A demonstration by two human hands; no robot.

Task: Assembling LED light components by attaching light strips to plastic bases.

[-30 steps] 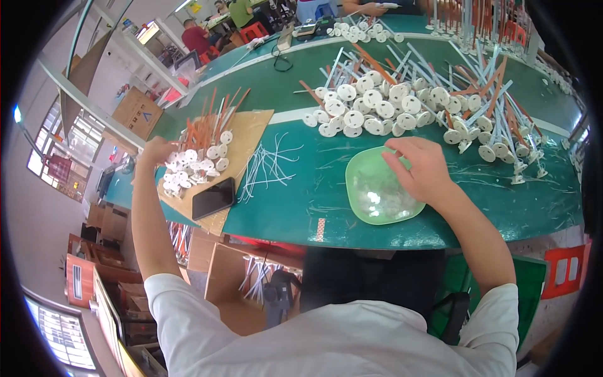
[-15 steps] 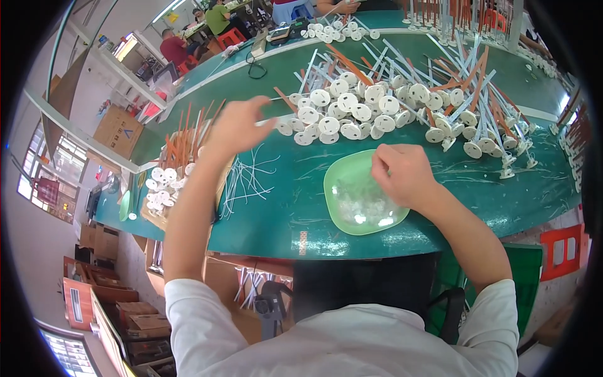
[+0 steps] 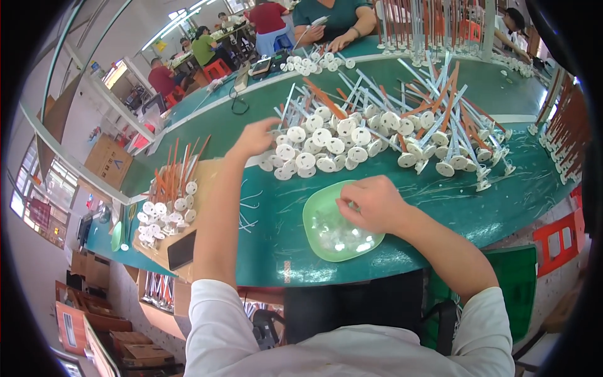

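My left hand (image 3: 256, 137) reaches to the left edge of a large pile of white round discs (image 3: 322, 137) with long flat grey and orange strips. Its fingers are stretched out and slightly apart at the nearest pieces; no held piece shows. Over the right side of a light green dish (image 3: 311, 235), my right hand (image 3: 375, 204) has its thumb and fingers pinched together. What it pinches, if anything, is too small to make out. Small clear shiny pieces (image 3: 345, 237) lie in the dish.
At left, more strip-and-disc pieces (image 3: 164, 217) lie on a cardboard sheet (image 3: 210, 173) beside a dark flat object (image 3: 182, 250). Thin white ties (image 3: 248, 217) lie near my left forearm. Upright strips (image 3: 433, 25) stand at the back. A co-worker (image 3: 336, 22) sits across the table.
My left hand has moved in against the pile's left edge, its fingers less spread. My right hand stays pinched over the dish. The whole view has shifted, showing more of the co-worker opposite.
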